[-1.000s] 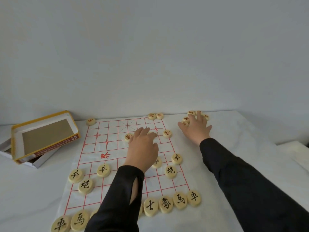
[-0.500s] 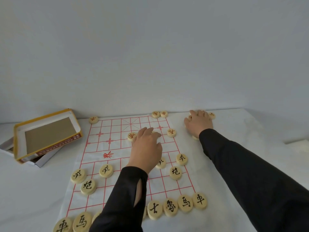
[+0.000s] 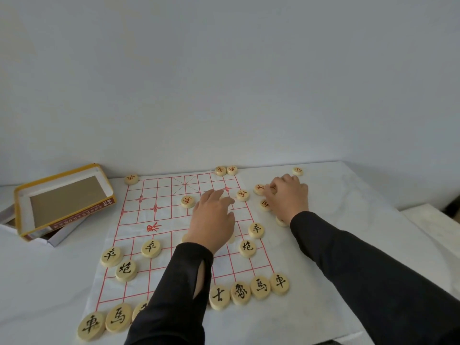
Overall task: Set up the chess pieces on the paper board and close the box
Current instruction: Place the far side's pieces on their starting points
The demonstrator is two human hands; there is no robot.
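Right of board point(image 3: 159, 220), right hand point(image 3: 286, 197) curls over loose red pieces point(image 3: 260, 189), grip unclear; left hand point(image 3: 211, 217) flat, empty. Discs light, rigid, slippery: pinch rims.

Left forearm sleeve point(image 3: 179, 295) covers the middle of the near row on the paper board point(image 3: 139, 220); one black-marked piece point(image 3: 140, 310) shows only its left edge beside it. Left hand point(image 3: 211, 220) hides a piece point(image 3: 232, 239) at the wrist, only a rim sliver visible. Right hand point(image 3: 287, 197) lies over loose red-marked pieces off the board's right edge; whether it grips one can't be told. Piece point(image 3: 281, 221) under the right wrist is half hidden, marking unreadable. Box base point(image 3: 53, 239) mostly covered by the tilted lid point(image 3: 62, 200). Both arms cut off at the bottom edge.
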